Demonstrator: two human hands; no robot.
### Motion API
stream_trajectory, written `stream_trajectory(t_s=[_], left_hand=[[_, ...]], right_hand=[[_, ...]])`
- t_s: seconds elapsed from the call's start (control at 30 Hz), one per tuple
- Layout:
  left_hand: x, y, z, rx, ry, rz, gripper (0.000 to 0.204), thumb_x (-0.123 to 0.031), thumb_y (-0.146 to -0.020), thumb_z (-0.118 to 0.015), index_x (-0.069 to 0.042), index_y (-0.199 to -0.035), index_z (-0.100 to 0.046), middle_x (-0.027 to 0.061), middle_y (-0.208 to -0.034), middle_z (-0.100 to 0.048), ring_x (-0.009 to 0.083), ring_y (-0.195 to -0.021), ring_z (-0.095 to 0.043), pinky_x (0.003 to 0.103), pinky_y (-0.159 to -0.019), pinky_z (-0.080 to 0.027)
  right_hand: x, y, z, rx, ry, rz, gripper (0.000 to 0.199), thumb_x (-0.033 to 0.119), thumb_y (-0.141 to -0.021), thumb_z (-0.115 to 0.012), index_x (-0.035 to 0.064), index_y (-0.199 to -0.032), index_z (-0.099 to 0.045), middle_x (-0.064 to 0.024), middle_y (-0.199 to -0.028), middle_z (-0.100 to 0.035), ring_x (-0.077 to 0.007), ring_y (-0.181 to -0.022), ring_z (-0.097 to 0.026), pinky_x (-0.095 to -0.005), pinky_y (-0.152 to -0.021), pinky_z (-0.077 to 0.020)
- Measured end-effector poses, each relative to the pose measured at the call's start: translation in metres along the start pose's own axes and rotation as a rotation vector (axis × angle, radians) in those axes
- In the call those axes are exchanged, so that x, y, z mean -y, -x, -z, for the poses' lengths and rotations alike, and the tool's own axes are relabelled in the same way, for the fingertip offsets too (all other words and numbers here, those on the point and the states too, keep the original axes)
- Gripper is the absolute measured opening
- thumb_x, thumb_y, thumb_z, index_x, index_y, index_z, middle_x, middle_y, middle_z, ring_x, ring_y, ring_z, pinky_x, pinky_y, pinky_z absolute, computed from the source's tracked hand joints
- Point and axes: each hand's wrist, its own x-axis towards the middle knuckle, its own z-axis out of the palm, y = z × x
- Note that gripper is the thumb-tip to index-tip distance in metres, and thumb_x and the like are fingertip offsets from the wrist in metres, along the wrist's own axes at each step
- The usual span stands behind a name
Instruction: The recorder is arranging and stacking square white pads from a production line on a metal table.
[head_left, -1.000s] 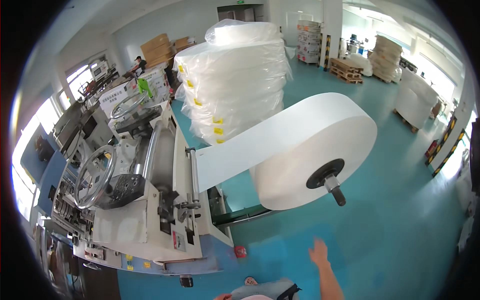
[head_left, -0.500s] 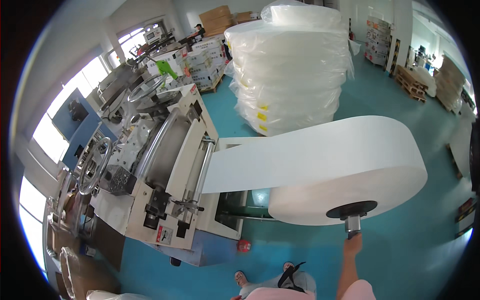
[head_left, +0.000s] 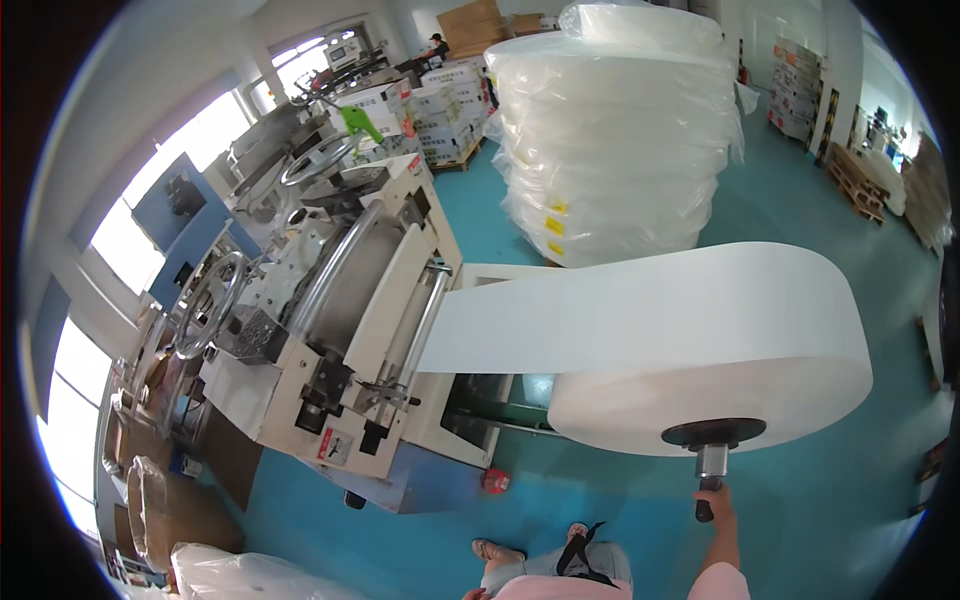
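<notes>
A large roll of white paper (head_left: 680, 400) is mounted on a shaft to the right of the machine, and its web runs left onto the machine's metal roller (head_left: 425, 325). A black round flange (head_left: 715, 432) sits against the near face of the roll. From it projects a silver shaft end with a dark handle (head_left: 706, 512). My right hand (head_left: 720, 500) is closed around this handle, whose lower tip shows below the fingers. Of my left hand (head_left: 475, 594) only a sliver appears at the lower edge beside my pink top, with its fingers mostly hidden.
The cream machine (head_left: 300, 400) with handwheels (head_left: 210, 305) fills the left. Behind the roll stands a tall stack of plastic-wrapped rolls (head_left: 610, 140). Farther back are cartons (head_left: 445, 120) and a person (head_left: 437, 46). A red object (head_left: 495, 481) lies on the floor by the machine base.
The whole view has shifted slightly, so the machine and stack appear farther right. My right hand has turned beside the handle, and more of the dark grip now shows.
</notes>
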Motion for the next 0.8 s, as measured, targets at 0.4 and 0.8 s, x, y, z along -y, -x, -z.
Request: stream_trajectory(t_s=[0.4,0.8], left_hand=[[0.017,0.029,-0.006,-0.082,0.075,0.077,0.037,-0.037,-0.071,-0.072,-0.014,-0.100,-0.068,0.0078,-0.081,-0.068,0.0169,-0.081,-0.065,0.031,-0.077,-0.050],[-0.005,0.066,0.051,-0.219,0.216,0.173,0.038,-0.032,-0.077,-0.060,-0.012,-0.109,-0.060,0.0147,-0.090,-0.066,0.0287,-0.088,-0.063,0.038,-0.079,-0.048]], right_hand=[[0.016,0.005,-0.016,-0.439,0.498,0.197,0.054,0.016,-0.053,-0.070,0.0009,-0.102,-0.054,-0.0143,-0.080,-0.062,-0.0327,-0.073,-0.062,-0.0426,-0.062,-0.0485],[0.065,0.083,-0.105,0.057,-0.033,0.145,0.025,0.030,-0.076,-0.068,0.0066,-0.077,-0.060,-0.0066,-0.060,-0.053,-0.0169,-0.052,-0.052,-0.0328,-0.050,-0.0435]])
